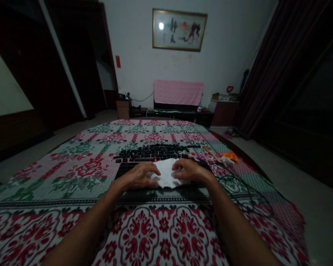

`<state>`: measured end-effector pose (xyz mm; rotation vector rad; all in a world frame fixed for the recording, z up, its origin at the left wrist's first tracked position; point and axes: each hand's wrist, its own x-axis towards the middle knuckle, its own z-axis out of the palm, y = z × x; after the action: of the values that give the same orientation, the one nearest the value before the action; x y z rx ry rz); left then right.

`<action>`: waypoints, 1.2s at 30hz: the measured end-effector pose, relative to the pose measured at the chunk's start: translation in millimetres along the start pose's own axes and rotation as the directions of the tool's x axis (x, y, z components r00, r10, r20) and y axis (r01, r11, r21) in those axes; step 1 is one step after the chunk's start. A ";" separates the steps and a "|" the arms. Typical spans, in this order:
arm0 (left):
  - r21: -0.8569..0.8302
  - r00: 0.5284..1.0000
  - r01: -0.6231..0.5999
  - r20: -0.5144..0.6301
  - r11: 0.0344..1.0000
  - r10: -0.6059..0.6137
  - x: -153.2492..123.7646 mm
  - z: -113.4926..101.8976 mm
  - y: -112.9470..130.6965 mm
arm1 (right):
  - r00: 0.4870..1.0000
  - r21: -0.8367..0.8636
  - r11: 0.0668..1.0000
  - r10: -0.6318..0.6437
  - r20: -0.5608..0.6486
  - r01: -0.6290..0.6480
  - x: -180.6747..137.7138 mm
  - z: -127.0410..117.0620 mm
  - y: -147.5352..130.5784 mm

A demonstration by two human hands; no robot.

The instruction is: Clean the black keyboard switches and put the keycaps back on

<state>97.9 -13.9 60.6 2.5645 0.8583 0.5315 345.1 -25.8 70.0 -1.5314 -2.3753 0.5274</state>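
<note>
A black keyboard lies on a bed covered with a red, green and white floral cloth. On the keyboard's near part rests a crumpled white tissue. My left hand pinches the tissue's left edge with curled fingers. The tissue's right edge is gripped by my right hand. Both forearms reach forward over the bed.
A black cable loops on the cloth right of the keyboard. Small orange and white items lie near the bed's right edge. A pink-draped screen and low cabinets stand against the far wall; dark curtains hang on the right.
</note>
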 end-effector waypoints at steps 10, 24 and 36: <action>-0.117 0.970 0.159 -0.166 0.980 -0.177 6.1 16.1 -9.7 | 0.973 -0.130 0.991 0.071 0.218 -0.043 -3.4 10.3 -10.5; -0.600 0.897 0.213 -0.192 0.771 -0.398 8.9 9.9 -11.0 | 0.943 -0.100 0.991 0.053 -0.328 -0.090 9.8 9.2 15.0; -0.144 0.972 0.103 -0.196 0.984 -0.131 2.0 7.9 -25.1 | 0.952 -0.080 0.997 -0.008 -0.307 -0.018 8.1 6.6 17.3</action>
<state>90.9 4.1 42.7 2.3503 1.0005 0.7987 353.2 -13.0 56.7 -1.5268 -2.1761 0.1753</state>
